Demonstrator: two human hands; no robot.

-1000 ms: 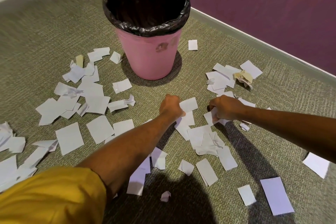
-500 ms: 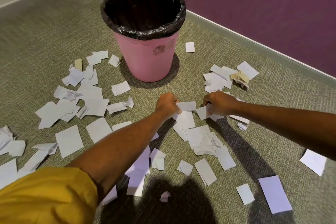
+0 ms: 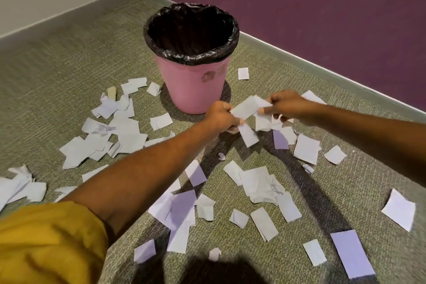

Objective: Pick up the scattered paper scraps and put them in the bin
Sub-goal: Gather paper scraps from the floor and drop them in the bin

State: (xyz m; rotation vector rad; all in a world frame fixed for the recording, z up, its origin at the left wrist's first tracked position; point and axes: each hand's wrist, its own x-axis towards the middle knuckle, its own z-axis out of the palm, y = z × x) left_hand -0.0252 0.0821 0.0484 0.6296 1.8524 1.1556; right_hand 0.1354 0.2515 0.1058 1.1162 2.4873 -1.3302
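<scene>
- Scraps point(image 3: 247, 108) being pinched in curled left hand point(image 3: 220, 116) and right hand point(image 3: 288, 106).
- These best being carried fully over bin point(image 3: 192, 90), by floor's point(image 3: 69, 64) far corner, before release.

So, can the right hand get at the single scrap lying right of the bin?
Probably yes. The scrap lies alone on bare carpet beside the bin, just beyond the right hand, with nothing between. But that hand grips paper.
</scene>
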